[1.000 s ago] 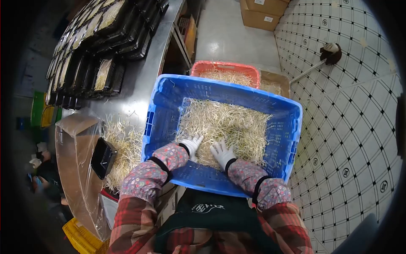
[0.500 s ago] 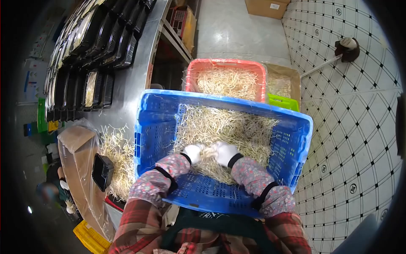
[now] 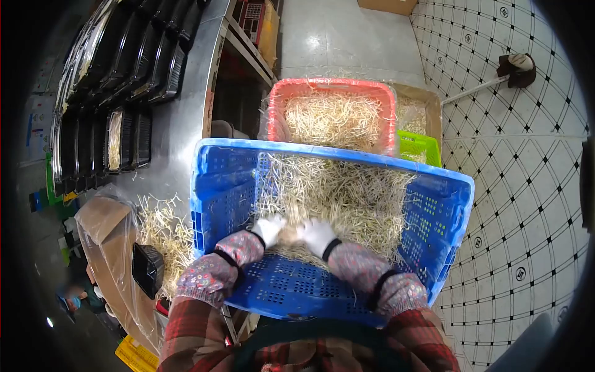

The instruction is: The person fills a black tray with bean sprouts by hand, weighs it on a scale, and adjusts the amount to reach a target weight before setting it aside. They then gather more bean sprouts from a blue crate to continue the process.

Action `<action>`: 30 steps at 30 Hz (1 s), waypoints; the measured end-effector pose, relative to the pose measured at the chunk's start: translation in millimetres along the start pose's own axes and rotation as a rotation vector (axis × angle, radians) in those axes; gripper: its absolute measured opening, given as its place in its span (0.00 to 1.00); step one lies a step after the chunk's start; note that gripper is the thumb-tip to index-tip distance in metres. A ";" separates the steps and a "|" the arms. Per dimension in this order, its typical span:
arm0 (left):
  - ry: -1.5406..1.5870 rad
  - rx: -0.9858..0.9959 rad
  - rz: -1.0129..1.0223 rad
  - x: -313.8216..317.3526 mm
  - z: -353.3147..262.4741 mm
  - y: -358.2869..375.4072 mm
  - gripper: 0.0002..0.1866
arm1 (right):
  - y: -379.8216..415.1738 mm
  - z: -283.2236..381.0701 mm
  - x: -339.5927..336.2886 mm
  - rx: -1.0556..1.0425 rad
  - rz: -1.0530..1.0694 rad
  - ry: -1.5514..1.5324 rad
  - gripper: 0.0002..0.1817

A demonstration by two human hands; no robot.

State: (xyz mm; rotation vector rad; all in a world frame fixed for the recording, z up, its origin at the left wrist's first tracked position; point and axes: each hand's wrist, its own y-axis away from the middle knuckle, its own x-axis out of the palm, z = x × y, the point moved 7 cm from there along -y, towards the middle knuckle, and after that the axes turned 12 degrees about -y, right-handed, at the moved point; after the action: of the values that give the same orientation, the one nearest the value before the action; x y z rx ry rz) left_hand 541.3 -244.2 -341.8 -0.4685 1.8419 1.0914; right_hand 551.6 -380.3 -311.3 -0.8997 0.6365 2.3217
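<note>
My left hand (image 3: 269, 230), in a white glove, is in the blue crate (image 3: 334, 150) with its fingers curled at a loose bunch of bean sprouts (image 3: 347, 192). Close to its right, my white-gloved right hand (image 3: 317, 237) grips at the same bunch. The sprouts between the two hands are smeared by motion, and some fingertips are hidden among them. Thin pale sprouts lie tangled over much of the crate, heaped toward its far side. Bare perforated blue plastic shows at the near side.
Beyond the crate stand a red basket (image 3: 271, 111) of sprouts, a green basket (image 3: 418, 146) and a cardboard box. On the left, a metal table (image 3: 180, 118) holds stacked black trays (image 3: 118, 62). A black tray (image 3: 147, 271) rests against more sprouts. Another person is at the lower left.
Both hands have moved slightly left and down in view, and the gap between them has widened a little. The bunch between them looks looser and blurred. The camera view has shifted slightly.
</note>
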 end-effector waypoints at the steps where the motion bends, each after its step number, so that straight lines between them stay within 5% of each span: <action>1: -0.043 0.013 0.163 5.8 -10.5 11.6 0.17 | 12.2 8.1 10.7 0.007 0.103 0.000 0.11; 2: -0.049 0.029 0.253 4.0 -18.3 20.1 0.17 | 19.4 14.3 11.7 -0.020 0.083 -0.007 0.09; 4: 0.100 0.012 0.002 -0.4 -15.8 16.3 0.18 | 5.4 10.0 -8.7 -0.007 0.079 0.036 0.12; 8: 0.147 -0.263 0.105 -31.7 14.7 -16.0 0.56 | -55.1 -33.5 -63.4 0.233 -0.010 0.170 0.41; 11: 0.195 -0.323 0.164 -14.5 21.8 -22.4 0.59 | -79.3 -54.9 -52.8 0.375 0.126 0.076 0.48; 13: 0.208 -0.306 0.211 15.6 15.3 -9.0 0.41 | -72.3 -40.8 -22.8 0.382 0.358 0.155 0.56; 15: 0.189 -0.173 0.287 28.9 3.6 6.3 0.27 | -42.2 -6.6 1.9 0.259 0.339 0.209 0.20; 16: 0.213 -0.068 0.247 28.8 -3.1 13.6 0.22 | -18.4 7.5 16.1 0.116 0.202 0.235 0.14; 17: 0.147 -0.035 0.481 44.9 -7.0 20.2 0.22 | 7.0 19.3 23.3 0.030 0.085 0.193 0.12; 18: 0.157 -0.038 0.480 44.4 -12.0 21.9 0.22 | 27.5 29.3 22.8 0.061 0.238 0.118 0.15; 21: 0.011 -0.070 0.366 12.4 -27.2 22.5 0.29 | 48.0 36.5 -0.9 0.029 0.100 0.200 0.30; 25: -0.081 -0.118 0.104 10.9 -24.1 14.9 0.37 | 26.9 22.0 10.3 0.071 0.120 0.284 0.30; 30: 0.119 -0.150 0.301 71.4 -8.2 4.5 0.21 | 9.1 -10.4 -4.4 0.305 0.238 -0.026 0.24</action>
State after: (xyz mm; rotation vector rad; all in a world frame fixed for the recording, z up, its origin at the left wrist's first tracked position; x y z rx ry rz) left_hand 497.5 -240.0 -398.9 -0.3549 1.9867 1.4385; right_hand 553.1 -394.6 -313.0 -0.6815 1.1031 2.3463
